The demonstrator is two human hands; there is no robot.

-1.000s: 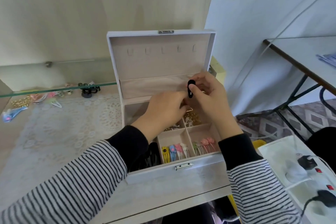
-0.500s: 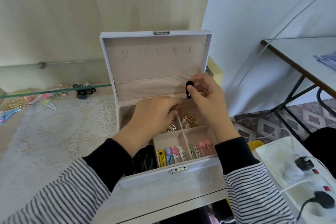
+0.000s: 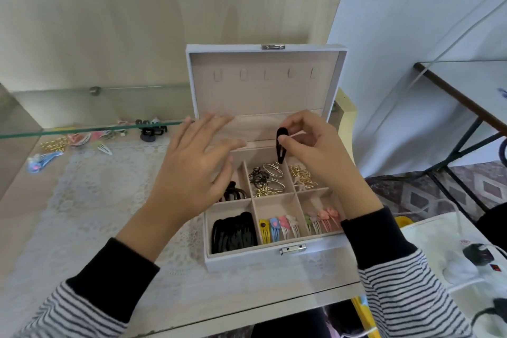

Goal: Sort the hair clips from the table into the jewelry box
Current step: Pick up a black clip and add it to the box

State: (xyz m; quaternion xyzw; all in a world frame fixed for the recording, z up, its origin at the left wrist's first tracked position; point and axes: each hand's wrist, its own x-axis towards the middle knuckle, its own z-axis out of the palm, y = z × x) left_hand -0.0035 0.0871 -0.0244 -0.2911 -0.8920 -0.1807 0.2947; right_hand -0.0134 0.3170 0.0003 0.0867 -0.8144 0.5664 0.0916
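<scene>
Lace-clothed table (image 3: 90,217) against pale wood wall (image 3: 142,22)

A pale wood-grain panel (image 3: 137,22) stands at the back, a glass shelf (image 3: 82,131) crosses the left side above a white lace cloth (image 3: 82,200), and at the right a white power strip (image 3: 463,269) carrying a black plug (image 3: 478,254) lies below a second table (image 3: 472,85) with dark metal legs standing on patterned floor tiles (image 3: 411,192).

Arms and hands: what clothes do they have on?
The left sleeve and right sleeve have thin black-and-white stripes and end in long plain black cuffs. The left hand and right hand are bare: no gloves or rings showing.
</scene>
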